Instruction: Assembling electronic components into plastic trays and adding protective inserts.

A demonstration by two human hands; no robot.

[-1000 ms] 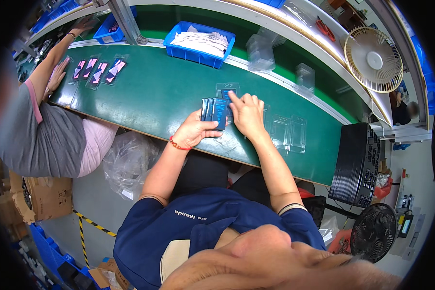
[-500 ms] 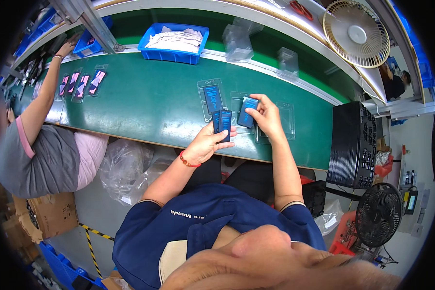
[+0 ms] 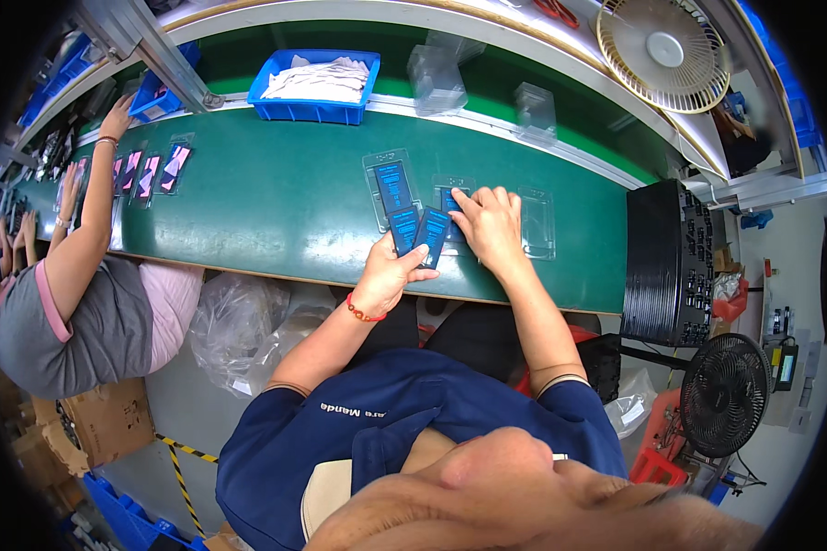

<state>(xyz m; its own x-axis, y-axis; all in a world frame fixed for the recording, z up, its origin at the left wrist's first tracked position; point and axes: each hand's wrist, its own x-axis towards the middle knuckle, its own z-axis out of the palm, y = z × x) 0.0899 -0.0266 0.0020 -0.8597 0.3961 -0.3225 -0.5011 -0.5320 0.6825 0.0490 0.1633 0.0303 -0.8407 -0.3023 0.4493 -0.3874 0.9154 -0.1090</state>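
Note:
My left hand (image 3: pixel 388 273) grips two flat dark phone batteries (image 3: pixel 431 236), fanned out near the table's front edge. My right hand (image 3: pixel 492 225) has its thumb and fingertips on another phone battery (image 3: pixel 448 201), which lies in the middle clear plastic tray (image 3: pixel 464 183); the hand hides part of both. Left of it, a clear tray (image 3: pixel 402 158) holds a phone battery (image 3: pixel 393 186) lying flat. A third clear tray (image 3: pixel 549 225) sits just right of my right hand, with no battery visible in it.
A blue bin (image 3: pixel 317 112) of whitish pieces stands at the back of the green table (image 3: pixel 276 202). Clear trays (image 3: pixel 436 81) are stacked behind. Black stacked trays (image 3: pixel 662 266) stand at the right end. At left, a co-worker's arm (image 3: pixel 95 197) reaches past packed pieces (image 3: pixel 173 171).
My right hand has lowered its battery into the middle tray, and its fingers now lie over it. The two batteries in my left hand have fanned apart. The co-worker's other hand has come into view.

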